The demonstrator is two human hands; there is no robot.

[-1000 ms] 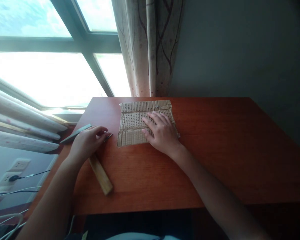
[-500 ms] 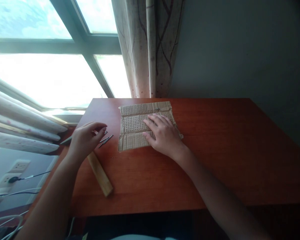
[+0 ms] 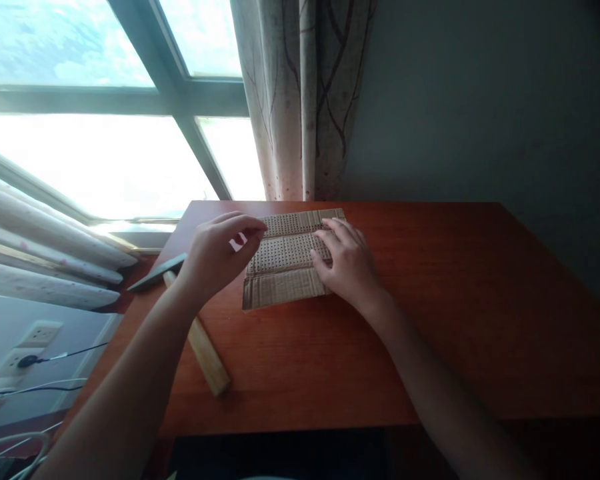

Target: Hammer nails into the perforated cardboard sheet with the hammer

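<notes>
In the head view, the cardboard (image 3: 287,257) lies on the table (image 3: 455,300), mostly between the hands. The right hand (image 3: 349,265), fingers loosely bent and apart, covers its right side. The left hand (image 3: 223,253) is pinched at its far left corner; whether it grips anything, I cannot tell. The left forearm partly hides the hammer (image 3: 209,357).

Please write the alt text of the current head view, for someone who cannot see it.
A person's left hand, fingers curled, is over the far left corner of a perforated cardboard sheet on a reddish-brown table; the right hand is over its right side. A wooden-handled hammer lies partly hidden by the left forearm.
</notes>
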